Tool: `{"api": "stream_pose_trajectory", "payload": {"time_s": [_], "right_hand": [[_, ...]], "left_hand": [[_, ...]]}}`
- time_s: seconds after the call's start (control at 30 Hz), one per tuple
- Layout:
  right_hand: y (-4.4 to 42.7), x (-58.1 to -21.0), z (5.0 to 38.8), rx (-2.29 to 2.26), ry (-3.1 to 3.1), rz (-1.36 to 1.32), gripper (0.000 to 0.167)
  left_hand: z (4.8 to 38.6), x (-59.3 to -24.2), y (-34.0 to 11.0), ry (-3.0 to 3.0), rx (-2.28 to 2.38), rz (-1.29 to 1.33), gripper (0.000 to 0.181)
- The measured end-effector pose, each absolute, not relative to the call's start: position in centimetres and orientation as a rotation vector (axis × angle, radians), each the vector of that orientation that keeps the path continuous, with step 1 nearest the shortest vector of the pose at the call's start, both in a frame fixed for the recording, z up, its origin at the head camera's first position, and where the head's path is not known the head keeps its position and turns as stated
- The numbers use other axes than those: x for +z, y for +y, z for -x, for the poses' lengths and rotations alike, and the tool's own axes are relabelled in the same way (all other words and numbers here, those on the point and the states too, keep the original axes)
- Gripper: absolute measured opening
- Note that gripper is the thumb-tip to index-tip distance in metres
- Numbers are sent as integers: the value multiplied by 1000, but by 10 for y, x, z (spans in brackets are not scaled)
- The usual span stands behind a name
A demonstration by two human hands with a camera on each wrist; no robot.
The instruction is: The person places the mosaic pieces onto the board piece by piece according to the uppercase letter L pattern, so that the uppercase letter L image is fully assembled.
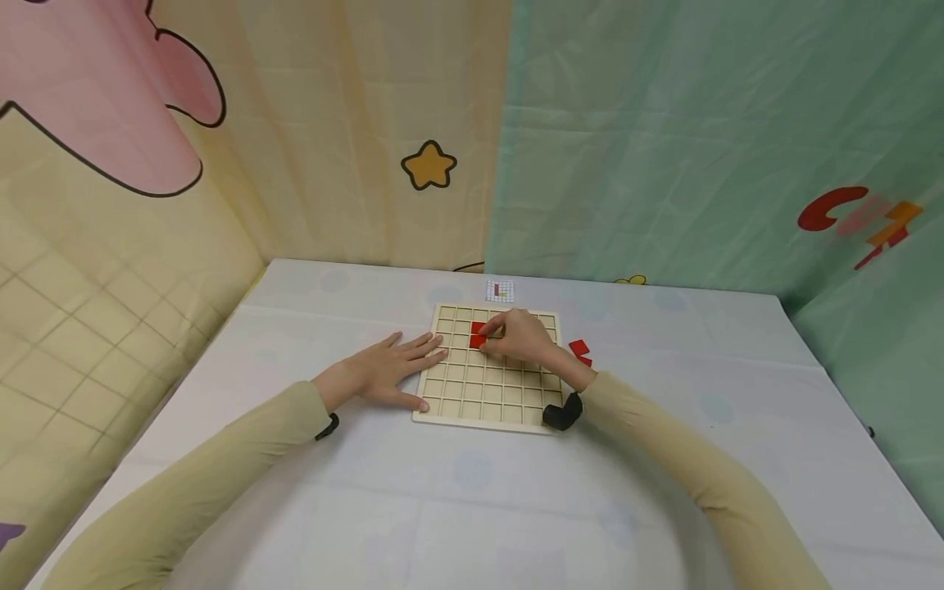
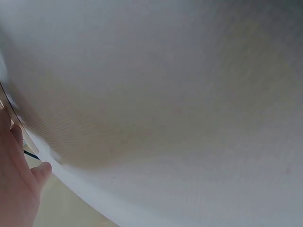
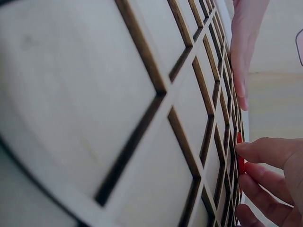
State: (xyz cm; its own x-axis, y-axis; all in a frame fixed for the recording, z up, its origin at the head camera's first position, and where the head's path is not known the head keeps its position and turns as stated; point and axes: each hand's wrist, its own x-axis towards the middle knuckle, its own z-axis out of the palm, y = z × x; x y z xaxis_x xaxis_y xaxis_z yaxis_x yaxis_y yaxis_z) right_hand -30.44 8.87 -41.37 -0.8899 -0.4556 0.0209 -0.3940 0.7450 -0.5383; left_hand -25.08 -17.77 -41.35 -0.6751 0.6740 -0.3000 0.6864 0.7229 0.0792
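— The head view?
— A left hand (image 1: 388, 370) lies spread over the left edge of a gridded board (image 1: 479, 424); a right hand (image 1: 522, 336) pinches a red tile (image 1: 478, 342) on the grid, a second red tile (image 1: 478, 327) just beyond. A skewed pinch could nudge that neighbour.
— Left wrist?
— The left hand meets the board's edge; uneven pressure might shift everything.
— Right wrist?
— The right hand grips the tile, its seating unclear. A slanted release could leave it propped on a ridge.

Head view evenly lit, soft shadows under sleeves (image 1: 686, 438). Left-wrist view dim, blurred, darkest top right. Right-wrist: board (image 3: 151, 170) bowed.
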Motion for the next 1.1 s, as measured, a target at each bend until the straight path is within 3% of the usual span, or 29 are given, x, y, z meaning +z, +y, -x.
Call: {"api": "stream_pose_trajectory", "payload": {"time_s": [0.57, 1.1], "right_hand": [[95, -416, 304, -880, 2852, 706, 25], [139, -393, 298, -968, 2910, 732, 27]], "left_hand": [[250, -413, -177, 2631, -84, -1057, 93], [249, -412, -177, 2636, -63, -1083, 89]]}}
